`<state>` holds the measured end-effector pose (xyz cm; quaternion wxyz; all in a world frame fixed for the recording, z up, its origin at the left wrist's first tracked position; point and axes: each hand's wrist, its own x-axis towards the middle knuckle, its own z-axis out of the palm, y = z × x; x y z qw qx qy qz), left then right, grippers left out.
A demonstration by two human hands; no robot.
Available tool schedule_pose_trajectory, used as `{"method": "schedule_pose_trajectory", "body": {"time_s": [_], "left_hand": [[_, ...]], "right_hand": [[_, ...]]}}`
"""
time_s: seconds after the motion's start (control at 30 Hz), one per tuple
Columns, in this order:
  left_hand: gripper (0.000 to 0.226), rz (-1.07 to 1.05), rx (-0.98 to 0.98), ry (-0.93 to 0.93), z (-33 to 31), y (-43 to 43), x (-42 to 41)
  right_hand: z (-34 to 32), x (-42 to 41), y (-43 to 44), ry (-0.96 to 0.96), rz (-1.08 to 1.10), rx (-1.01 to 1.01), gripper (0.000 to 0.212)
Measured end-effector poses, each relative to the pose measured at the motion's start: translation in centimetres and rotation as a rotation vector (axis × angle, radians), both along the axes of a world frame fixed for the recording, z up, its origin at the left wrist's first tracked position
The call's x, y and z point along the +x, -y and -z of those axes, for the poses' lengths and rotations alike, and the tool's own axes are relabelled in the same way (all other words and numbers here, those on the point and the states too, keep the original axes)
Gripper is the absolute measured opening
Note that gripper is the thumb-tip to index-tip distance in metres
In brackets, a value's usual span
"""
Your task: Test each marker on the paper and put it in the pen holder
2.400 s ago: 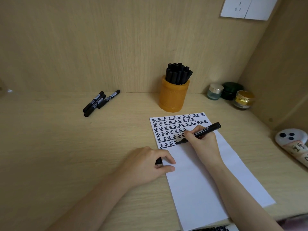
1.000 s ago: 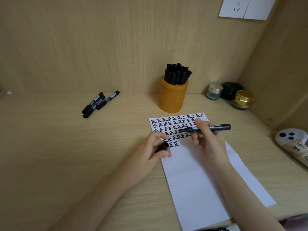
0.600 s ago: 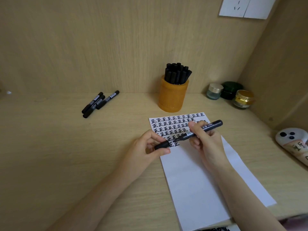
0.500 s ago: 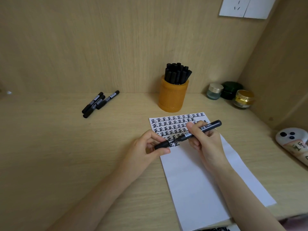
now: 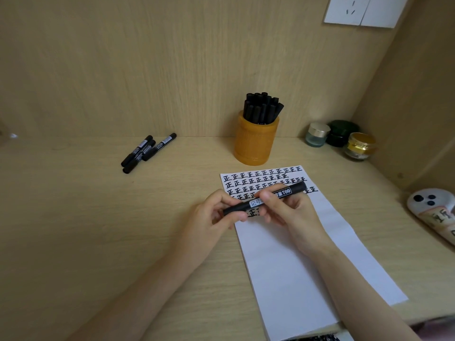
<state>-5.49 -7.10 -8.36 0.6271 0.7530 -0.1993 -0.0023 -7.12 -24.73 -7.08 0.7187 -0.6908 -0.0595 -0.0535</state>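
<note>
your left hand [image 5: 209, 219] and right hand [image 5: 294, 214] together hold one black marker with a white printed label [image 5: 264, 199] just above the upper part of the white sheet of paper [image 5: 295, 267]. the marker lies nearly level, its left end lower and nearer to you, its right end pointing toward the far right. left hand: thumb and curled fingers pinch the left end of the marker; whether the cap is fully seated cannot be told. right hand: thumb and forefinger pinch the barrel at the label, with the remaining fingers curled beneath it. the paper lies flat on the light wooden desk [image 5: 73, 217], angled to the right, and carries rows of black handwritten characters across its far end – the hands cover part of the lowest rows. the amber cylindrical pen holder [image 5: 256, 143] stands upright beyond the paper's far edge, against the back panel, packed with black markers [image 5: 262, 108]; the held marker is well apart from it. three loose black markers [image 5: 145, 152] lie touching one another on the desk, far left of the holder. three small jars stand in the right rear corner – a clear glass jar [image 5: 317, 134], a dark green jar [image 5: 342, 132] and a gold-lidded jar [image 5: 360, 146].
</note>
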Motion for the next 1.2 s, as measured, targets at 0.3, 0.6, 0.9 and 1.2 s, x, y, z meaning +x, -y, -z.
{"method": "schedule_pose_trajectory", "body": {"time_s": [0.3, 0.6, 0.9, 1.2], "left_hand": [[0.019, -0.016, -0.054, 0.021, 0.1, 0.1, 0.0], [0.020, -0.032, -0.058, 0.041, 0.0, 0.3, 0.0], [0.016, -0.152, 0.001, 0.096, -0.5, 0.4, 0.2], [0.007, -0.206, 0.026, 0.259, -2.3, 0.7, 1.0]], "right_hand": [[0.0, 0.5, -0.4, -0.017, -0.029, 0.005, 0.011], [0.1, 0.7, -0.5, -0.012, -0.015, 0.007, 0.018], [0.3, 0.9, -0.7, 0.007, 0.328, -0.057, 0.066], [0.3, 1.8, -0.4, 0.717, 0.341, -0.870, 0.021]]}}
